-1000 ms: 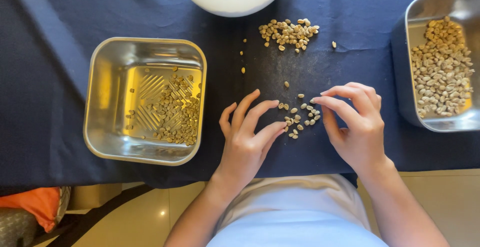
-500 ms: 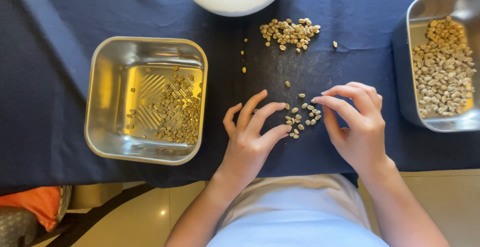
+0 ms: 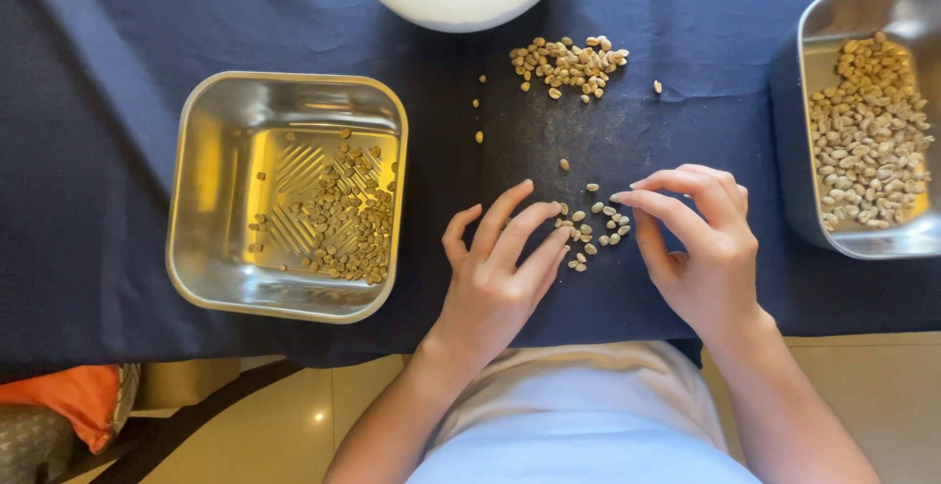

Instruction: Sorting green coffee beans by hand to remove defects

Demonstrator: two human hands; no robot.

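Both hands are down on the cloth working a small scatter of pale beans (image 3: 593, 229). The left hand (image 3: 495, 278) has its fingers loosely spread and stretched forward, and its fingertips (image 3: 557, 236) touch the left edge of that scatter. I can't tell if a bean is actually trapped under them, they look more like they're resting on it than pinching. The right hand (image 3: 706, 249) is curled, index and middle fingers pointing left with the tips at the right edge of the same scatter; nothing visibly pinched there either, and the thumb is tucked under so I can't see what it's doing.

So the little bean patch sits right between the two sets of fingertips, on the dark blue cloth (image 3: 118, 151).

Just beyond the hands are a few stray single beans, and further out a bigger loose pile of beans (image 3: 569, 63). Past that pile, at the far edge, is a white bowl (image 3: 461, 4) with beans inside.

Well off to the left of the left hand is a square steel tray (image 3: 191, 249) with a thin layer of darker-looking beans on its ribbed bottom. To the right of the right hand is another steel tray (image 3: 814, 229), holding a fuller heap of pale beans.
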